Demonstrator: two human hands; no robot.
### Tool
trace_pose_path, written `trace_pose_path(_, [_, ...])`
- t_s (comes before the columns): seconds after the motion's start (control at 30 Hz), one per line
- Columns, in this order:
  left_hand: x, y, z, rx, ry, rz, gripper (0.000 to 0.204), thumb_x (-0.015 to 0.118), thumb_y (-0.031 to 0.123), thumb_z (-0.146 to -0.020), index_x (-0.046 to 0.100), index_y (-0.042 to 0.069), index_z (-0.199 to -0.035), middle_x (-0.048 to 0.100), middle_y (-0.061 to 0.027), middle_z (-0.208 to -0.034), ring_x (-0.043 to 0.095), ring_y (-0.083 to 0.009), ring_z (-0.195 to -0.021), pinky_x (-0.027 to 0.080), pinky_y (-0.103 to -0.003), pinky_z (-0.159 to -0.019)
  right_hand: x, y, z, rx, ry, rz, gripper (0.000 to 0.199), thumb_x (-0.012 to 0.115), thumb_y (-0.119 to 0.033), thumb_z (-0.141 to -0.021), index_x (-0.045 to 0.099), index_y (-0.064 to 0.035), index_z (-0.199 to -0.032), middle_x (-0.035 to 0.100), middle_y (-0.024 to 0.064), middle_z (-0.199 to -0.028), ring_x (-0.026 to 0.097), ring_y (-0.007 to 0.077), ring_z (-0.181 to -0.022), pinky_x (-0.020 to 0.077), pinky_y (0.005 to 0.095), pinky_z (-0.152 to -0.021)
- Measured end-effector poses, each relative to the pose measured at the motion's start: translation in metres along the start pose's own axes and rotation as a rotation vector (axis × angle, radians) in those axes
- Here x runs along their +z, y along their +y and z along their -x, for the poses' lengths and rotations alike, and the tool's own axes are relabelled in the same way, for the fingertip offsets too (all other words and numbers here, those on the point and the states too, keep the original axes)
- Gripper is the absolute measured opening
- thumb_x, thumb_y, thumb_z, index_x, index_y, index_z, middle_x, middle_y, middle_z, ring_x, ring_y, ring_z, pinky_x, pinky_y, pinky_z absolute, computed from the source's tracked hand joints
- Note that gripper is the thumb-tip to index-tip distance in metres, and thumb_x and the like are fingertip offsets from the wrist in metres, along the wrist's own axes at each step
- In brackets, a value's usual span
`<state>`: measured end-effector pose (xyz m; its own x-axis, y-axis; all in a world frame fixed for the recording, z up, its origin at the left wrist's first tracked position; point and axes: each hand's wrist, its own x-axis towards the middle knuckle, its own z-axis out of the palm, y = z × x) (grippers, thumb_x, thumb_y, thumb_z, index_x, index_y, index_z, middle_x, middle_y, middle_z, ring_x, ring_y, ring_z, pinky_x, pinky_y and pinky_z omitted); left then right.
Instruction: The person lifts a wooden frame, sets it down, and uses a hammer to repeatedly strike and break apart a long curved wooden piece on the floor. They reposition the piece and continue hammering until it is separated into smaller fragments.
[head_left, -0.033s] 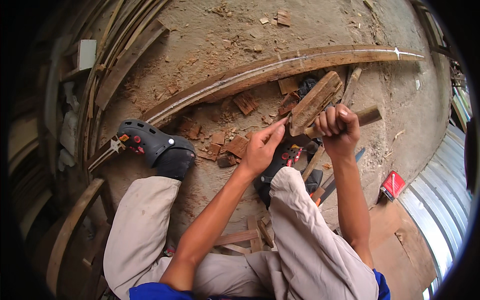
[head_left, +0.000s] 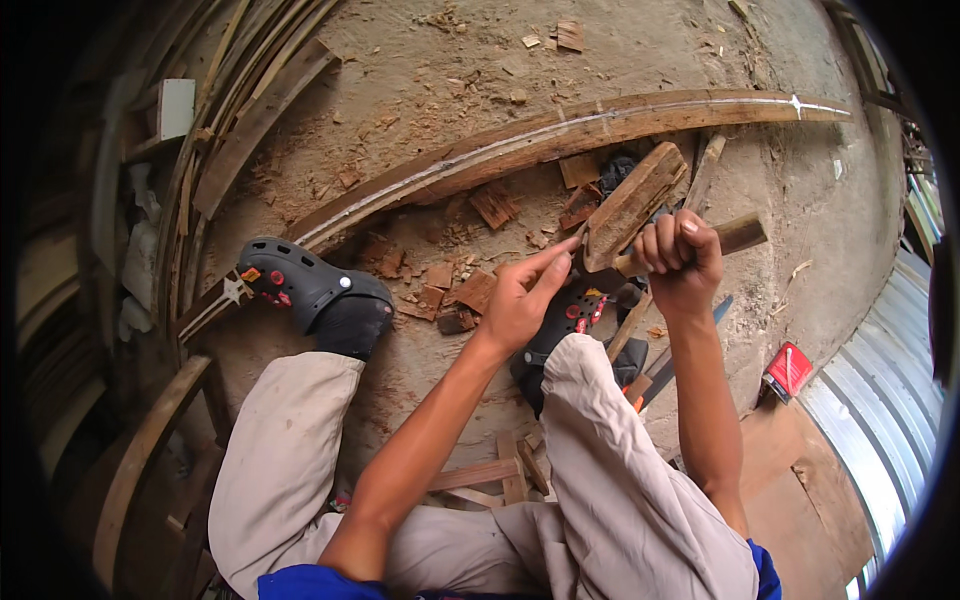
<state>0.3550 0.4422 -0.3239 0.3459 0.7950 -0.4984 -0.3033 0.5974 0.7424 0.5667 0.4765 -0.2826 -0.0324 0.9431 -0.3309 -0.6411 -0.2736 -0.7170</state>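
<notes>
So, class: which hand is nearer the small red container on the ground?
Right. The right hand is above-left of the small red container; the left hand is farther left.
</notes>
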Motion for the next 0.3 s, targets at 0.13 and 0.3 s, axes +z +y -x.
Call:
trace_pose_path(0.13, [-0.051, 0.034, -0.018, 0.311, 0.022, -0.242, 0.037, 0.055, 0.027, -0.104, 0.065, -0.002, -0.125, 0.072, -0.0101, -0.114, 0.067, -0.0189, -0.102, 0.051, -0.034, -0.095, 0.004, 0.003, 0.000, 0.001, 0.258, 0.179, 0.038, 0.050, -0.025, -0.100, 0.033, -0.0142, -0.067, 0.031, 0.0000, -0.057, 0.034, 0.0139, -0.053, 0.0349, 0.0306, -0.059])
trace_pose_path(0.3, [-0.126, 0.052, -0.087, 0.366, 0.396, -1.282, 0.062, 0.073, 0.042, -0.090, 0.054, 0.012, -0.141, 0.051, -0.0162, -0.148, 0.046, -0.0357, -0.137, 0.030, -0.049, -0.118, -0.001, 0.010, -0.004, 0.018, 0.329, 0.234, 0.041, 0.051, -0.029, -0.102, 0.033, -0.0135, -0.070, 0.032, 0.0005, -0.059, 0.037, 0.0143, -0.056, 0.0355, 0.0320, -0.060])
